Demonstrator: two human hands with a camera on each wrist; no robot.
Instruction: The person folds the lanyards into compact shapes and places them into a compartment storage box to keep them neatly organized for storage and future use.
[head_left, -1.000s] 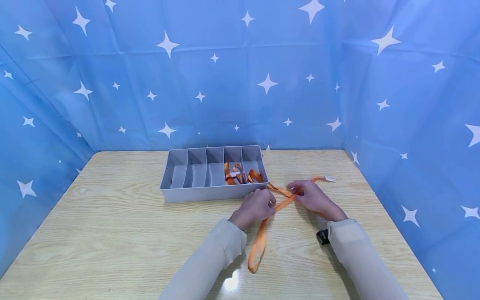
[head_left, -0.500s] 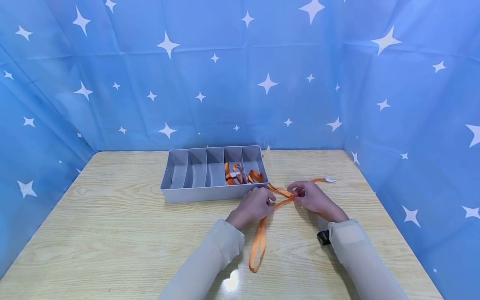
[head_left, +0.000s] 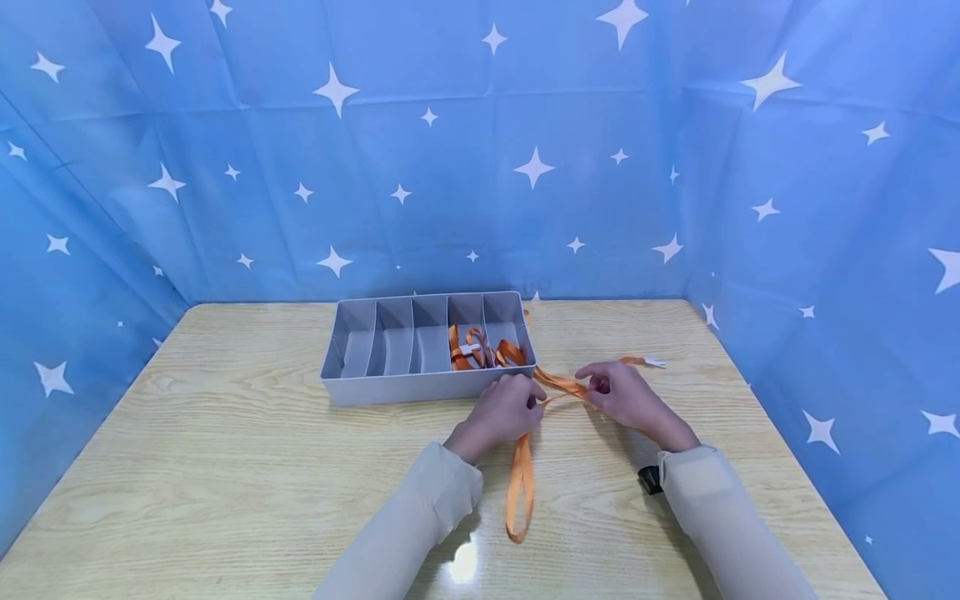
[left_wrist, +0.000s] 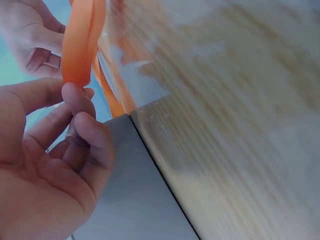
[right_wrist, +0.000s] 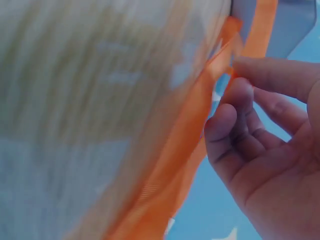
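An orange ribbon strap runs across the table to the right of the grey divided box, with one end hanging as a loop toward the front. My left hand pinches the strap between thumb and fingertips, close to the box's front right corner. In the left wrist view the strap rises from those fingertips. My right hand pinches the strap farther right, where several strands gather. The right wrist view has the orange strap passing beside my curled fingers. Beyond that hand a strap end with a white tip sticks out.
The grey box has several compartments; its two right ones hold orange straps with a white tag. A black object shows by the right sleeve. A blue star-patterned curtain stands behind the wooden table.
My left hand has shifted slightly left and toward me. The strap between the hands has drawn together into a narrower line, and the front loop and white tip have moved a little.
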